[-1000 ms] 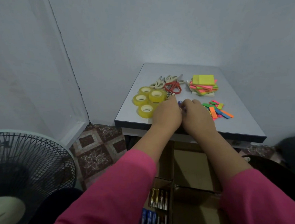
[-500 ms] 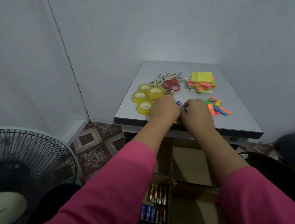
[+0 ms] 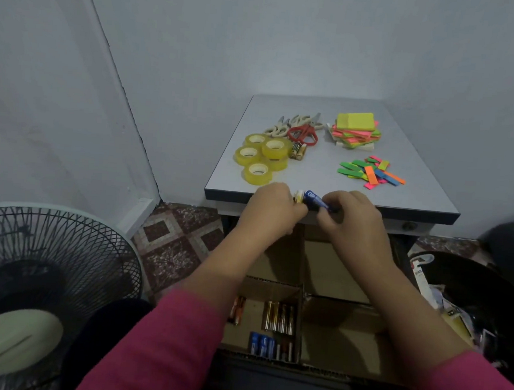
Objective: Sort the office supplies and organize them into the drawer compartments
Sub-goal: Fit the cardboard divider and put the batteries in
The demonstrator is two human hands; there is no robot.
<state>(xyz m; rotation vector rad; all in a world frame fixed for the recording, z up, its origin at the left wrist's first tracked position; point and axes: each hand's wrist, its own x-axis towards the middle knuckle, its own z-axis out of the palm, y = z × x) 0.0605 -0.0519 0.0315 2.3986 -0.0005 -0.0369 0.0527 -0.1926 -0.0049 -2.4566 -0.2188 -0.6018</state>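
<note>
Head view: both hands meet at the near edge of the grey surface (image 3: pixel 405 163). Left hand (image 3: pixel 271 206), fingers curled, holds a small bundle of batteries, only their ends showing. Right hand (image 3: pixel 350 217) pinches a blue battery (image 3: pixel 318 201) that lies tilted between the two hands, its cap end toward the left hand. On the surface: four tape rolls (image 3: pixel 261 156), scissors (image 3: pixel 300 130), sticky notes (image 3: pixel 354 130), coloured tabs (image 3: pixel 371 173), two loose batteries (image 3: pixel 297 150). Below, drawer (image 3: pixel 340 333) front-left compartment holds sorted batteries (image 3: pixel 278 318).
</note>
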